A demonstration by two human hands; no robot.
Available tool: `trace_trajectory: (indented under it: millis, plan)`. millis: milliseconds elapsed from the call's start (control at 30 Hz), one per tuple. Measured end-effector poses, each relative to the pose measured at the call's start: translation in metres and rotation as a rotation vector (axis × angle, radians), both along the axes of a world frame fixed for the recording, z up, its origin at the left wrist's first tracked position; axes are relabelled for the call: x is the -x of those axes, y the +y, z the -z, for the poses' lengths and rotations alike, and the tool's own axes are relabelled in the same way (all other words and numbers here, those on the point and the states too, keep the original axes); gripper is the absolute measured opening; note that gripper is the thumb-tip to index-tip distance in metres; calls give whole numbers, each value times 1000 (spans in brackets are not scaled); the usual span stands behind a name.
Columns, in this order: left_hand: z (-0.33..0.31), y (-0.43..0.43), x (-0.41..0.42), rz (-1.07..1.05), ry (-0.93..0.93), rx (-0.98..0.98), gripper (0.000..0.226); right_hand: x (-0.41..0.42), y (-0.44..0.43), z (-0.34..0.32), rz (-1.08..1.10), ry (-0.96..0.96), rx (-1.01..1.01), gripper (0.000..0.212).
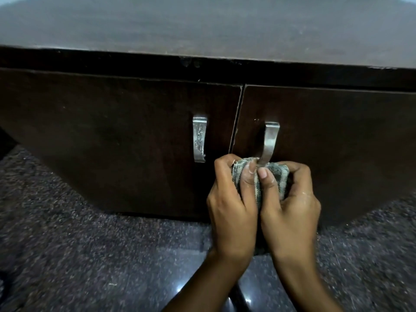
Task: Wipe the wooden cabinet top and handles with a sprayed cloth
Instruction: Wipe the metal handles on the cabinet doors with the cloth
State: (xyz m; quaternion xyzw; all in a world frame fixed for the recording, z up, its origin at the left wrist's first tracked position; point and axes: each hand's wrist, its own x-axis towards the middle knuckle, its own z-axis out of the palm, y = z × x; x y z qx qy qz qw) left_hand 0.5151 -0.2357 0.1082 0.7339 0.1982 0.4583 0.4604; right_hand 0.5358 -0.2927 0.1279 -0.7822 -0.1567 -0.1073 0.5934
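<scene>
Fingers (249, 174) of both hands bunching cloth (275, 174), around right handle's (270, 143) foot

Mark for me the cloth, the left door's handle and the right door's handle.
cloth (275, 174): head view, on the bunched fabric between the thumbs.
left handle (199, 139): head view, middle of the metal strip.
right handle (270, 140): head view, bare strip above the cloth.

A grey-green mottled cloth (261, 176) is seen against dark brown cabinet doors (112, 136), with silver metal handles (199, 143) and a speckled dark granite floor (90, 255).
</scene>
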Motion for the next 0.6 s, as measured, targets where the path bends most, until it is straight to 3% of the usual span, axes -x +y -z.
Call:
trace_trajectory:
  millis: [233, 400, 533, 600]
  plan:
    - [-2, 0, 2, -33, 60, 3, 7, -2, 0, -1, 5, 72, 40, 11]
    - [-2, -5, 21, -63, 88, 21, 12, 11, -7, -1, -21, 247, 46, 12]
    - [-8, 1, 49, -112, 117, 145, 23, 37, -4, -7, -108, 378, -39, 23]
    - [-19, 9, 55, -154, 96, 118, 24, 45, 3, -22, -199, 370, -81, 29]
